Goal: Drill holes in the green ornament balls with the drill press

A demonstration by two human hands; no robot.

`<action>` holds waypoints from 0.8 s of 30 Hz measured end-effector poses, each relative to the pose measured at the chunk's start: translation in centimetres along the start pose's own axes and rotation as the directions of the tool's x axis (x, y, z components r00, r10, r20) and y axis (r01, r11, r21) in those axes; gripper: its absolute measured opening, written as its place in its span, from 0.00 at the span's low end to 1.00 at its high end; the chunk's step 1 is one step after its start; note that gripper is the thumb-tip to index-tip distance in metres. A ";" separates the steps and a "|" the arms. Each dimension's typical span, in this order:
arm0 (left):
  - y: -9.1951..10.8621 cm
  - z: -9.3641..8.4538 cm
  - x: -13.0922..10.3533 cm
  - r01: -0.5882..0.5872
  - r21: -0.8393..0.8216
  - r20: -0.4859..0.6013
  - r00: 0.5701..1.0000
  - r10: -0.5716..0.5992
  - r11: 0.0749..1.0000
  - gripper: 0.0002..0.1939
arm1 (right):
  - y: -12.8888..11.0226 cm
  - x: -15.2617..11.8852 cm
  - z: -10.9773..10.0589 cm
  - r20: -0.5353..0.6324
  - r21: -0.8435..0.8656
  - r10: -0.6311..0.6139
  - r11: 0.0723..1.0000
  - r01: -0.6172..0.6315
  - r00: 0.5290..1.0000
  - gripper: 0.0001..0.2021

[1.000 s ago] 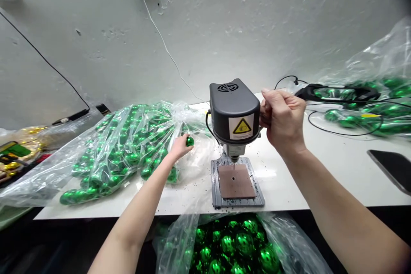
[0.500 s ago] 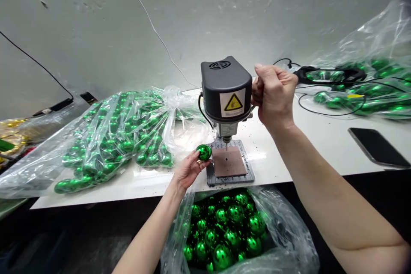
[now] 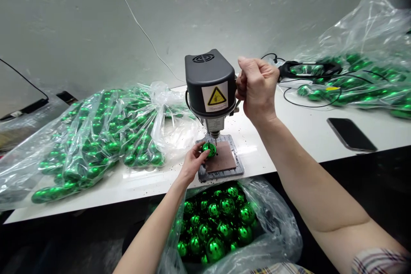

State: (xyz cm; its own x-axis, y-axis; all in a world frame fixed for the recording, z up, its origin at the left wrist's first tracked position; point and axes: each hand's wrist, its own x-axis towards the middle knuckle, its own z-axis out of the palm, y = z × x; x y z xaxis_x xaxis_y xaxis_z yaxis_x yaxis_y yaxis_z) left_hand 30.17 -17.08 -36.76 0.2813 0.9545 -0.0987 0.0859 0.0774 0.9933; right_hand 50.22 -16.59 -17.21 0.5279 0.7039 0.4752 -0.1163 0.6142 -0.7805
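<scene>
A small bench drill press with a dark housing and a yellow warning label stands on the white table. My right hand is closed around its feed handle, which the fingers mostly hide. Between the fingertips of my left hand is a shiny green ball, close beside the drill bit. The ball is over the left part of a brown board, which lies on the grey slotted base. Whether the bit touches the ball I cannot tell.
An open plastic bag full of green balls sits below the table's front edge. Bagged green balls lie at left and right. A phone, cables and dark crumbs are on the white table.
My left hand has brought the green ball rightward relative to the drill press, from the board's left side to near the bit. My right hand stays on the handle. The view has shifted.
</scene>
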 end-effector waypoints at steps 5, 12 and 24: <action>-0.4 1.1 0.5 -0.066 0.060 0.045 0.997 0.063 0.996 0.31 | 0.1 0.0 0.0 0.000 -0.020 -0.015 1.000 0.015 1.000 0.26; -0.6 3.0 -0.3 -0.253 0.407 0.020 0.963 0.268 0.878 0.25 | 0.0 -0.2 0.0 0.030 -0.044 -0.035 0.998 0.036 0.999 0.27; -1.7 3.7 0.6 -0.302 0.281 0.043 0.952 0.302 0.911 0.25 | 0.3 -2.6 -1.4 0.049 -0.038 -0.201 0.978 0.203 0.978 0.25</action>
State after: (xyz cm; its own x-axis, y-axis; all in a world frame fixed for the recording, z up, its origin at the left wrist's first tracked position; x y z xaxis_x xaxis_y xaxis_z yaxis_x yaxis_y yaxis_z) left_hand 33.69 -17.69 -38.72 0.3348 0.9200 0.2035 0.2622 -0.2984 0.9177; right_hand 50.01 -18.75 -19.30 0.4984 0.5826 0.6421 0.0250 0.7306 -0.6823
